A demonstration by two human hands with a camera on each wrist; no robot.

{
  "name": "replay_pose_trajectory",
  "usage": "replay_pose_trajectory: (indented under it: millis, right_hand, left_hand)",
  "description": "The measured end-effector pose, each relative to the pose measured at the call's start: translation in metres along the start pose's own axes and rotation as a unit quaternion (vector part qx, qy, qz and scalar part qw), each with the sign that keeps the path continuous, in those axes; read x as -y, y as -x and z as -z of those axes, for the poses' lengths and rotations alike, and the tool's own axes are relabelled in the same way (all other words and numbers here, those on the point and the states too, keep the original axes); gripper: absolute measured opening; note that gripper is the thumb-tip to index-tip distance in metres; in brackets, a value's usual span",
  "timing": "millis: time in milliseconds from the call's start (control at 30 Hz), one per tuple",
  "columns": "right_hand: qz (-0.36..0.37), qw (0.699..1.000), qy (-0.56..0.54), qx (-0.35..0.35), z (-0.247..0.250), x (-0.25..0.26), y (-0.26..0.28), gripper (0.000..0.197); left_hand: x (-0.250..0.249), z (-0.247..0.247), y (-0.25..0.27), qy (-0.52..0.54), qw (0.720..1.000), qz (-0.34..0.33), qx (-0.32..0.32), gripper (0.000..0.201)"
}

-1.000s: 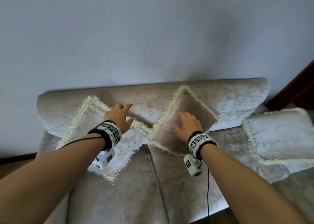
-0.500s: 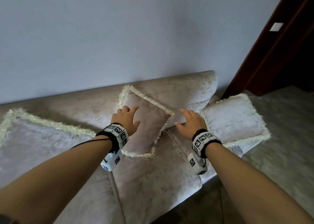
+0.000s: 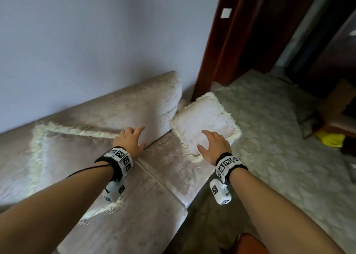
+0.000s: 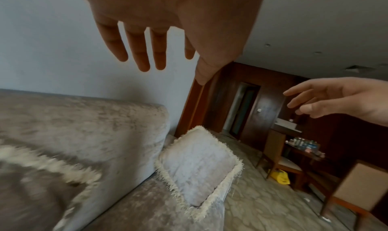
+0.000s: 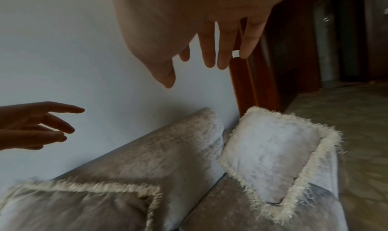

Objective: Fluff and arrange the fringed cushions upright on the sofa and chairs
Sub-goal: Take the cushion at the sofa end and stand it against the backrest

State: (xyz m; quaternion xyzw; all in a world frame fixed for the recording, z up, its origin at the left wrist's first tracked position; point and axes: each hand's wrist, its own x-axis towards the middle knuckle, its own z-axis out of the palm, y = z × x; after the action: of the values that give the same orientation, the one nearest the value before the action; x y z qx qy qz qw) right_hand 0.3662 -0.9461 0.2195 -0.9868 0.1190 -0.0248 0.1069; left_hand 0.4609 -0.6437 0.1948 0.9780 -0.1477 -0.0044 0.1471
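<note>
Both hands spread and empty: left hand (image 3: pixel 130 141) above the sofa (image 3: pixel 158 192), right hand (image 3: pixel 213 145) over the end cushion (image 3: pixel 204 119) at two o'clock.

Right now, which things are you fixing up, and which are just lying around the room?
For the job:
- pale fringed cushion at the sofa's end
- darker fringed cushion leaning on the backrest
- sofa
- left hand and right hand, both open, holding nothing
- wooden chair

Just lying about:
- yellow thing on the floor
- carpet
- light switch
</note>
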Motion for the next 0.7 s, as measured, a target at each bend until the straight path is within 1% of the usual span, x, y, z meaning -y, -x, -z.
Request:
replay_pose_trajectory:
  millis: [133,333,533,633,700]
  right_hand:
    - [-0.048,0.999,-0.007,-0.011,0.011,-0.050,-0.025,0.059]
    - [-0.094,0.995,-0.033,-0.020,0.014,-0.117,-0.056,0.058]
    - [-0.087,0.996,-0.025,0.000,0.012,-0.207,-0.122,0.060]
    - [-0.066,0.998,-0.012,0.015,0.015,-0.253,-0.170,0.059]
    - [-0.049,0.998,-0.005,0.027,0.019,-0.273,-0.197,0.059]
  left_hand:
    - [-0.044,-0.022,-0.055,0.002,0.999,-0.048,0.014,0.064]
    - [-0.102,-0.065,-0.114,0.016,0.997,-0.064,0.042,0.066]
    - [-0.157,-0.115,-0.178,0.017,0.997,-0.037,0.066,0.068]
    - [-0.185,-0.138,-0.216,0.007,0.998,-0.010,0.069,0.069]
    - [-0.197,-0.145,-0.230,0.005,0.997,0.019,0.076,0.068]
